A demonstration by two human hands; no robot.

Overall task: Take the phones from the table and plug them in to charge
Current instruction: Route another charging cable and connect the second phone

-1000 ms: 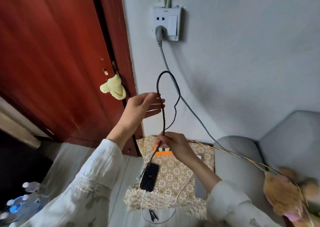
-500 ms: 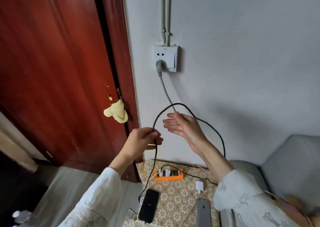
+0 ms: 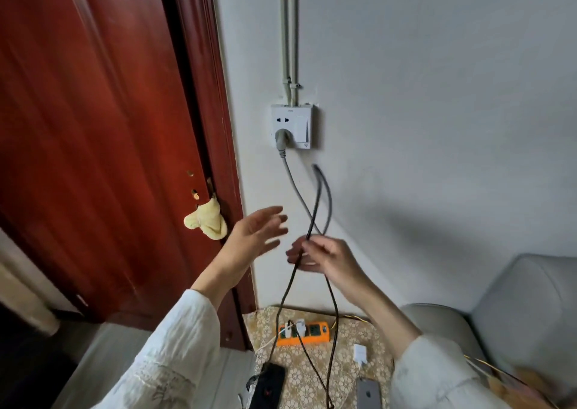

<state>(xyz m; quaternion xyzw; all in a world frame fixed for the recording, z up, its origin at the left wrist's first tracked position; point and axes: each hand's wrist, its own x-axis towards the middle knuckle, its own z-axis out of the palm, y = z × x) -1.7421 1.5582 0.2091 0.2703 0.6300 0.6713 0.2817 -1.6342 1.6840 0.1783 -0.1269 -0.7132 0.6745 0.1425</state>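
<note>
A black phone (image 3: 269,388) lies on the lace-covered table (image 3: 315,386), and a black charging cable (image 3: 318,202) rises from it in a loop in front of the wall. My right hand (image 3: 324,257) is closed on that cable below the loop. My left hand (image 3: 256,232) hovers to its left with fingers spread, holding nothing. A grey phone (image 3: 369,393) lies face down further right. An orange power strip (image 3: 303,333) with white plugs in it sits at the table's back edge. A loose white charger (image 3: 360,354) rests between the strip and the grey phone.
A white wall socket (image 3: 292,126) holds a grey plug whose cord runs down behind the black cable. A red wooden door (image 3: 103,146) with a yellow cloth (image 3: 207,219) stuffed in its lock hole stands left. A grey sofa (image 3: 512,308) sits right.
My left hand has let go of the cable and opened. My right hand has closed on the cable and the loop now stands narrower and taller. The view has tilted up.
</note>
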